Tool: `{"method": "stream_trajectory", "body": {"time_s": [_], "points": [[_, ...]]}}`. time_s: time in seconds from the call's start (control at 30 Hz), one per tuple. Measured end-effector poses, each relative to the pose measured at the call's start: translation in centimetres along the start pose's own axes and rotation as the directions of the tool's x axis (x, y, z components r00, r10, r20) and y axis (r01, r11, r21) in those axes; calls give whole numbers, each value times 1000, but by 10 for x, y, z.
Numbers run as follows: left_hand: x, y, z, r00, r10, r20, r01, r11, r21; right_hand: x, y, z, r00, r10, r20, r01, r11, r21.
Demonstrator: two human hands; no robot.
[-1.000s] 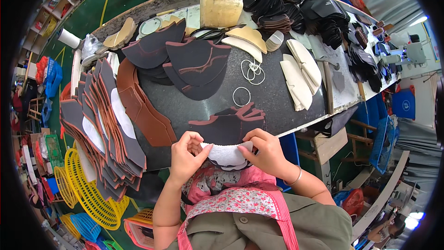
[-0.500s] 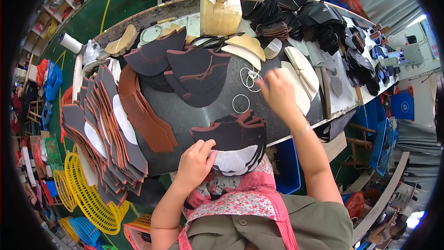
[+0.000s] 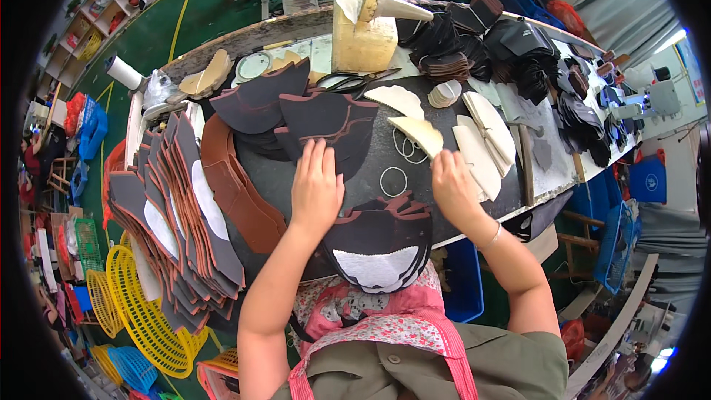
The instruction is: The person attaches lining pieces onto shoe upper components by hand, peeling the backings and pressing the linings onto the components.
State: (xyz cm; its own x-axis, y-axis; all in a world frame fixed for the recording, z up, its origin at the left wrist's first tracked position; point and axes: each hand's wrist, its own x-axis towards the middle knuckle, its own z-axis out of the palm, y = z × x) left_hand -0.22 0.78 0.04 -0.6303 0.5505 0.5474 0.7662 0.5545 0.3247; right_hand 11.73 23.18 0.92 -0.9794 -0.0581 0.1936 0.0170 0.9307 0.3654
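Note:
My right hand [image 3: 457, 187] pinches the tip of a curved cream stiffener piece [image 3: 417, 135], which hangs over a white elastic loop [image 3: 404, 150]. My left hand [image 3: 317, 187] lies with fingers stretched on the lower edge of a pile of black cut pieces with brown edging [image 3: 318, 120]. Between my forearms, at the table's near edge, sits a stack of black pieces with white crescent patches [image 3: 379, 268]. Just beyond that stack is a round white band [image 3: 393, 181]. Another cream piece [image 3: 396, 100] rests farther back.
On the left stand overlapping grey pieces with reddish edges [image 3: 178, 230] and brown leather-like strips [image 3: 233, 181]. Scissors [image 3: 355, 81] lie before a yellowish block [image 3: 363, 43]. More cream pieces [image 3: 478, 159] are at the right. A blue bin [image 3: 464, 281] is below the table edge.
My right hand has taken hold of a cream piece and drawn it nearer. My left hand has left the patched stack and moved forward onto the black pile. The view has shifted slightly.

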Motion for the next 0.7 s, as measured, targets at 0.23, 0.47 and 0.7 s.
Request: {"method": "stream_trajectory", "body": {"time_s": [0.23, 0.47, 0.7], "points": [[10, -23, 15, 953, 101, 286, -147, 979, 144, -13, -9, 1, 993, -116, -25, 117, 928, 354], [-59, 70, -68, 929, 314, 197, -263, 932, -249, -6, -1, 12, 996, 10, 83, -63, 750, 658], [-54, 93, -65, 857, 236, 458, 56, 842, -537, 5, 16, 20, 927, -3, 375, -362, 248, 898]]}}
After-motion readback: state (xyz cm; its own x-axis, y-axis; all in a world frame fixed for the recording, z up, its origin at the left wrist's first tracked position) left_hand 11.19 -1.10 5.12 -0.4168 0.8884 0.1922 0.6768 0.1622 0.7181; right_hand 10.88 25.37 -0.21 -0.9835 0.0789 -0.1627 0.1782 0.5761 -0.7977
